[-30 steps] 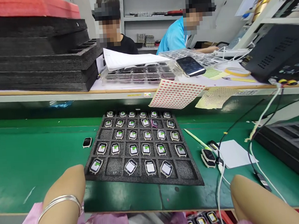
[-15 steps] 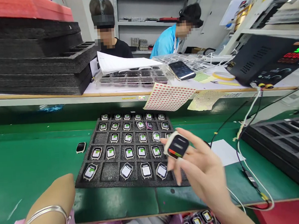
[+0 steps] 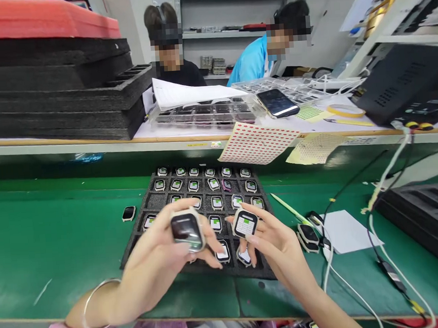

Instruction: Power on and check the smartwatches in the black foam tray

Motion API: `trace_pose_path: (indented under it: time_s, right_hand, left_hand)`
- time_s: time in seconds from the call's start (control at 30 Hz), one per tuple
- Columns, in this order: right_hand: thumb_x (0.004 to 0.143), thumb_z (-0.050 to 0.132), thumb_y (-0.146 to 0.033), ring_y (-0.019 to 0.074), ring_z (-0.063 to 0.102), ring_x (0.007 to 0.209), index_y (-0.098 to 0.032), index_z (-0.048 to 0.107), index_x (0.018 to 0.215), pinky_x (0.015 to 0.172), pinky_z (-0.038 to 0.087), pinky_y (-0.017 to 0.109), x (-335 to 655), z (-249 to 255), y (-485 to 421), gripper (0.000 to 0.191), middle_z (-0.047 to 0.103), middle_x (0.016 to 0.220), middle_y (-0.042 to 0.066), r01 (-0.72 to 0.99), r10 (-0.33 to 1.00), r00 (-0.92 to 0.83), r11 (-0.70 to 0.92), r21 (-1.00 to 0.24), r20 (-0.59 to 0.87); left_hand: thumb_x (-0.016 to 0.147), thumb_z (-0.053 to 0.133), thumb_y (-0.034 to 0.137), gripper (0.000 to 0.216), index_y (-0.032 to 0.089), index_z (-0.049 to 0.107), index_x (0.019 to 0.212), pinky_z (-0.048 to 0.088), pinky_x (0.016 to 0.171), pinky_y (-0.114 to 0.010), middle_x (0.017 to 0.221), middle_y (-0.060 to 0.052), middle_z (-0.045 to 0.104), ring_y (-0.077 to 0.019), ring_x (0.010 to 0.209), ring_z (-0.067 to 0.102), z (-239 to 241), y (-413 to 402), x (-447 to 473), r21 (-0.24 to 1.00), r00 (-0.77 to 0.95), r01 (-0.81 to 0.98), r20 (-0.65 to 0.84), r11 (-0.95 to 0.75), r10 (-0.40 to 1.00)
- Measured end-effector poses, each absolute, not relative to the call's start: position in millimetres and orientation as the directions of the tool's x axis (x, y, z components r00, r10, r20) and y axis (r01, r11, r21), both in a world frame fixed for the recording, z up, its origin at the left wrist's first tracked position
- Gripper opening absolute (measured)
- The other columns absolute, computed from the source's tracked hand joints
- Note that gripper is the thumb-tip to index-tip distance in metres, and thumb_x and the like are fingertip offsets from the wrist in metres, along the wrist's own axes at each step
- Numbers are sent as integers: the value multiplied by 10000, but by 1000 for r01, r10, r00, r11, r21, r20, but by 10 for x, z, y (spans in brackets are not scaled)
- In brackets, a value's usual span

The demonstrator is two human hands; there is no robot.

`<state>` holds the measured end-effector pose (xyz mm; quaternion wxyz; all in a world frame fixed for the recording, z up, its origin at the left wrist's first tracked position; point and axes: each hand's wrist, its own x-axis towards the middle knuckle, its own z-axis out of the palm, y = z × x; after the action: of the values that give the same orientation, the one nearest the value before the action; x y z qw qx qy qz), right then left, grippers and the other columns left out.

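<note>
My left hand [image 3: 154, 257] grips a strapless smartwatch [image 3: 186, 230] by its edges, its screen dark and slightly blurred. Beside it, my right hand [image 3: 279, 244] pinches a second smartwatch [image 3: 245, 223], whose screen is lit white with a green block. Both hands are above a black foam tray [image 3: 154, 201] with rows of compartments. Most visible compartments hold watch bodies with lit white and green screens; a purple-cased watch [image 3: 226, 185] lies among them. My hands hide part of the nearer rows. One dark-screened watch [image 3: 129, 213] rests on the green bench left of the tray.
Stacked black foam trays [image 3: 51, 95] stand on the shelf at left; more [image 3: 426, 225] lie at right. Cables [image 3: 360, 294], watches [image 3: 308, 236], a green pen [image 3: 290, 209] and white paper [image 3: 351, 230] are right of my hand. A phone [image 3: 277, 103] lies on the shelf. Two people sit beyond.
My left hand has come up into view with a dark-screened watch. The watch in my right hand has gone from a dark display to a white and green one. The view has shifted slightly.
</note>
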<state>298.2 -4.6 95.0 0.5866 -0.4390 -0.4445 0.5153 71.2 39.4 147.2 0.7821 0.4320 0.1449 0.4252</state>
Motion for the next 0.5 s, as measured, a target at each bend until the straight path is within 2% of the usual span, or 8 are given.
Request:
trace_pose_path:
  time_s: [0.07,0.17,0.3,0.43,0.5]
  right_hand:
    - [869,674,-246,153,601,608,-210,523,1304,427,491,238,2979,940,-49,462,670,1080,141,-192,994,95,71,-979,53]
    - [864,680,-255,155,595,608,-205,534,1292,435,489,241,2955,949,-67,455,673,1068,140,-172,989,142,56,-984,32]
    - [857,684,-271,163,597,613,-204,540,1285,437,488,244,2930,976,-89,457,680,1043,135,-155,990,137,44,-987,23]
    - [845,693,-286,155,596,590,-210,550,1276,434,480,236,2939,968,-67,461,695,992,114,-144,995,97,49,-988,35]
    - [846,685,-309,146,580,554,-211,571,1245,418,459,232,2931,959,-47,426,707,941,100,-138,993,108,51,-989,36]
  left_hand:
    - [928,473,131,323,203,513,1240,560,755,-348,957,-75,632,-208,877,651,1444,449,818,769,647,-552,151,323,747]
    - [965,419,134,307,200,500,1254,569,742,-314,952,-66,630,-178,846,656,1387,457,889,752,651,-580,197,313,733]
    - [971,424,146,310,216,503,1262,571,677,-279,923,-57,628,-173,821,656,1421,399,890,707,646,-625,232,330,727]
    - [899,587,286,361,252,545,1256,555,654,-318,945,-60,640,-199,765,663,1610,216,838,665,734,-549,94,506,673]
    - [884,584,352,348,278,589,1223,546,673,-357,931,-66,666,-223,750,668,1715,74,799,691,749,-486,14,535,663]
